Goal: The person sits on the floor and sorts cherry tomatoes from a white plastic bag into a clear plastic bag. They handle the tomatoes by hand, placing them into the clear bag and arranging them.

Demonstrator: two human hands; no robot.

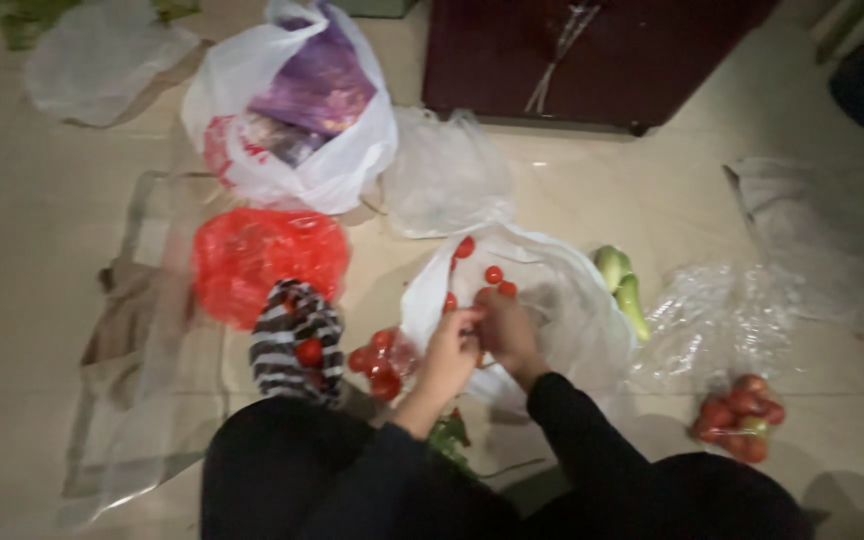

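white carrier bag (337, 165), red bag (252, 255), clear bags (712, 320)

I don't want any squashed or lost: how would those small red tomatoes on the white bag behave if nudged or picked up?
The small red tomatoes look round and smooth, so they would probably roll across the thin white bag. They look light and likely bruise if squeezed. Both the left hand and right hand meet over them; their grip is unclear.

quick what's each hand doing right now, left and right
Left hand: fingers curled at the white plastic bag of small red tomatoes; what it grips cannot be told.
Right hand: curled beside it over the same bag; grip cannot be told.
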